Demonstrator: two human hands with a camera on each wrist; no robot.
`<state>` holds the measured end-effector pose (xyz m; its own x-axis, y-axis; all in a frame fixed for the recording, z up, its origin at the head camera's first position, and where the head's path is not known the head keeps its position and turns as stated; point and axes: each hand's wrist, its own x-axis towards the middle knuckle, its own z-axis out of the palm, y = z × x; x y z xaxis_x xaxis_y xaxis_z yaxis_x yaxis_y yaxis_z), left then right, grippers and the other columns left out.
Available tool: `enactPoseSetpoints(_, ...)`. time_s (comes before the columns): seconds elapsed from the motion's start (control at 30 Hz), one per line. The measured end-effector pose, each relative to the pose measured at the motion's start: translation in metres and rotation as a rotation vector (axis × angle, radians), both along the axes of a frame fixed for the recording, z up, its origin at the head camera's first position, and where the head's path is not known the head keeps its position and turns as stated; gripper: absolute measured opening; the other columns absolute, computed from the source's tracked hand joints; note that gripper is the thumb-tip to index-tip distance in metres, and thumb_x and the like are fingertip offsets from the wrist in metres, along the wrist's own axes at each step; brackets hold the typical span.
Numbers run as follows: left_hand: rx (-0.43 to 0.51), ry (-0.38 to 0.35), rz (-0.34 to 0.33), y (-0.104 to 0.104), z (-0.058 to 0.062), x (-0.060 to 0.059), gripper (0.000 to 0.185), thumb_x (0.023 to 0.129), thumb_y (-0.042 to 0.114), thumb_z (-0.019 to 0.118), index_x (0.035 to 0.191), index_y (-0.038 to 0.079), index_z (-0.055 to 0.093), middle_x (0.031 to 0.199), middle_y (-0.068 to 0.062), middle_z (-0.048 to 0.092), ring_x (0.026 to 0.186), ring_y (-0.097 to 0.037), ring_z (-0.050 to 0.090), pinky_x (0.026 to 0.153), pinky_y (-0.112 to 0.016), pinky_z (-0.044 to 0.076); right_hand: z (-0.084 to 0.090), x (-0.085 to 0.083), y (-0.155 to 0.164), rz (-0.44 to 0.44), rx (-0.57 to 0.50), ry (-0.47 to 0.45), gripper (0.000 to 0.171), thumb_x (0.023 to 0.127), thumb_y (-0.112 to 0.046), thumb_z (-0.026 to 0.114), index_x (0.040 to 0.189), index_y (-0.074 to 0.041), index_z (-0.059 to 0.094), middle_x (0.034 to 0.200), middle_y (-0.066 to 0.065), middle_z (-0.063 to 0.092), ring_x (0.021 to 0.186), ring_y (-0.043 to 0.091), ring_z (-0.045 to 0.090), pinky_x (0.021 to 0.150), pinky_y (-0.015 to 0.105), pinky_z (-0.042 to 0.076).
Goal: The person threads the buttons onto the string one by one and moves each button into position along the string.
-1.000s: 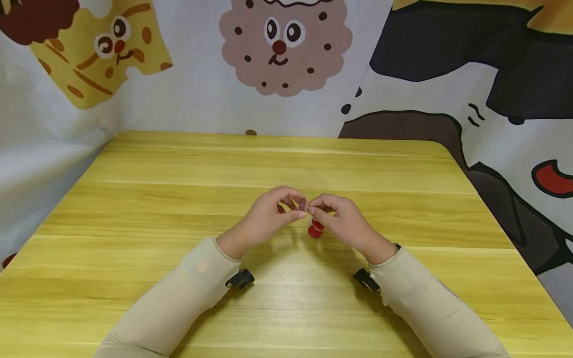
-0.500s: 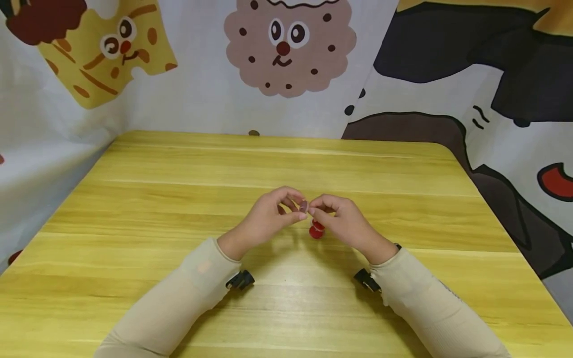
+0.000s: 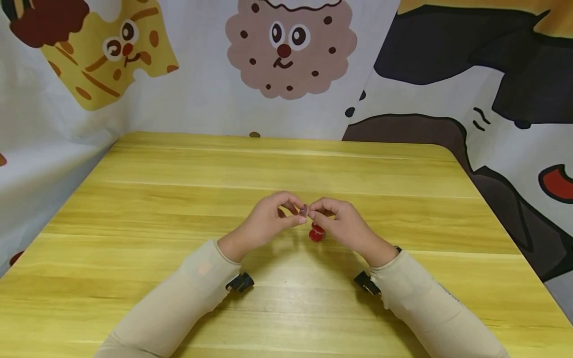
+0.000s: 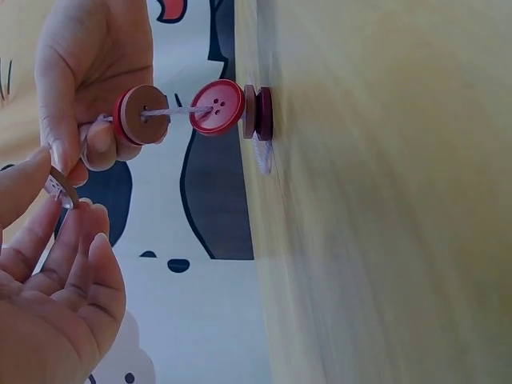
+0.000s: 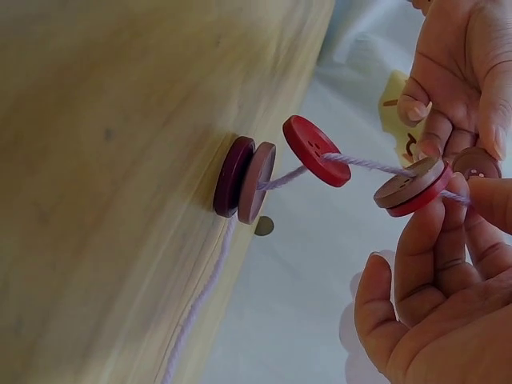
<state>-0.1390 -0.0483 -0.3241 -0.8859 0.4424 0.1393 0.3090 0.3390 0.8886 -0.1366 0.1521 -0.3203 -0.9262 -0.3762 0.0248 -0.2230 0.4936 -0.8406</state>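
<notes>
My left hand [image 3: 264,221] pinches a small mauve-brown button [image 4: 62,190] between thumb and fingertips. Close on its right, my right hand [image 3: 343,223] pinches lilac yarn [image 5: 456,197] near the button's holes, clearest in the right wrist view. Whether the yarn's end is in a hole, I cannot tell. Several buttons hang on the yarn below the right hand: a mauve button [image 5: 410,184] against a red one, a lone red button [image 4: 218,107], then a mauve button [image 5: 257,182] beside a dark maroon button [image 5: 234,177] low by the tabletop.
The yarn's tail [image 5: 192,316] runs on past the maroon button along the wooden table [image 3: 286,308]. Printed cartoon cloth [image 3: 201,99] hangs behind the far edge. A black wrist camera [image 3: 240,282] sits at each sleeve cuff.
The left hand has dipped slightly, and its button sits a little lower, turned more edge-on. The right hand keeps its hold on the yarn; the head view has shifted slightly.
</notes>
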Motion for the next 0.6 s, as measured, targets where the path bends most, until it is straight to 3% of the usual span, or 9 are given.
enactPoseSetpoints(0.3,-0.009,-0.015,-0.004,0.0,-0.0009,-0.0001,0.019,0.091,0.016,0.068,0.108,0.008,0.065,0.105,-0.001,0.064,0.094,-0.016,0.057,0.077,-0.031,0.049,-0.001,0.0004,0.0001,0.008,0.002,0.003,0.015,0.098,-0.017,0.058,0.103,-0.009,0.07,0.095,0.013,0.068,0.089,0.021,0.061,0.074,0.035,0.05)
enactPoseSetpoints(0.6,-0.008,-0.008,-0.011,-0.0007,-0.0018,-0.0001,0.015,0.098,0.013,0.058,0.11,0.009,0.064,0.104,0.0,0.065,0.096,-0.015,0.059,0.078,-0.032,0.049,-0.0005,0.0002,-0.0005,-0.004,0.002,0.011,0.015,0.098,-0.017,0.058,0.103,-0.009,0.07,0.096,0.014,0.068,0.086,0.019,0.061,0.073,0.035,0.05)
